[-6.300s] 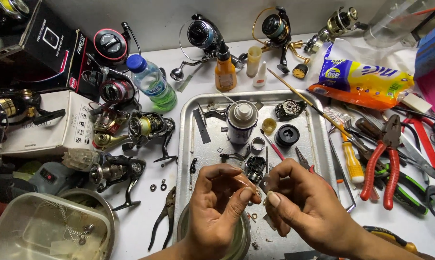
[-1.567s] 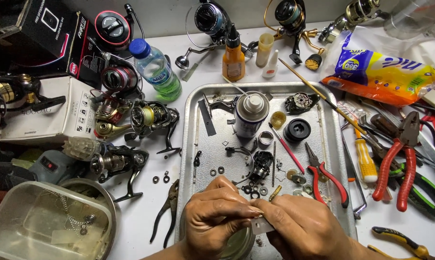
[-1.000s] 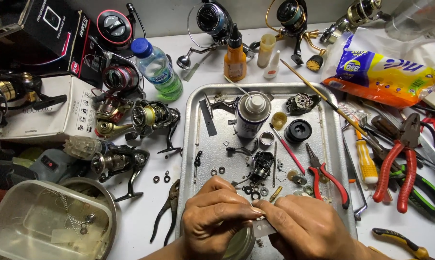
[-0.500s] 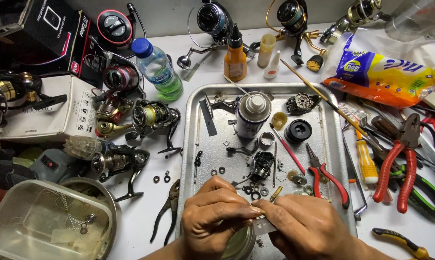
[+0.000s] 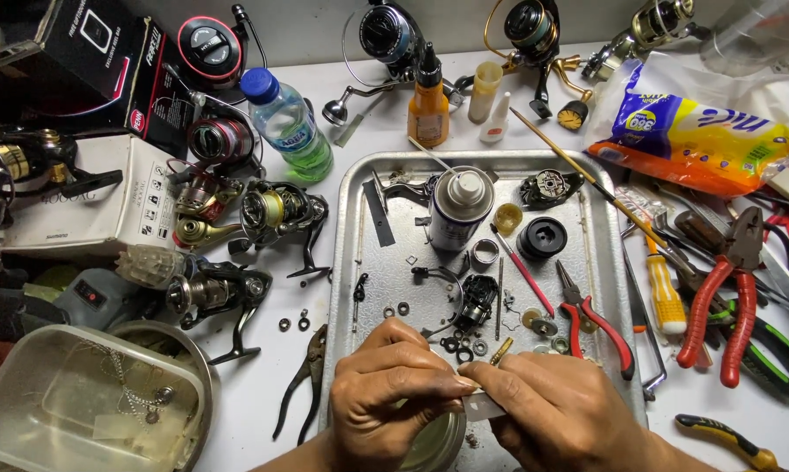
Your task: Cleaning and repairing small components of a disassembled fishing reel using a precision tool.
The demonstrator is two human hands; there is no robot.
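Both hands meet over the near edge of a metal tray [image 5: 592,262]. My left hand [image 5: 394,393] and my right hand [image 5: 556,411] pinch a small pale part [image 5: 480,406] between their fingertips. Under the hands sits a round metal tin [image 5: 434,441], mostly hidden. Just beyond the fingers lie small washers and rings [image 5: 456,343], a brass pin [image 5: 500,350] and a black reel part [image 5: 477,300]. A spray can [image 5: 458,210] stands upright in the tray.
Red-handled small pliers [image 5: 597,319] lie in the tray. Larger pliers [image 5: 725,301] and a yellow screwdriver [image 5: 665,288] lie right of it. Fishing reels [image 5: 276,214], a water bottle [image 5: 287,124], boxes and a plastic tub [image 5: 89,402] crowd the left. Dark pliers [image 5: 300,380] lie beside the tray.
Six seconds ago the hands were held apart and higher over the tray; since then they have come together low at the tray's near edge. Over the last second they barely move.
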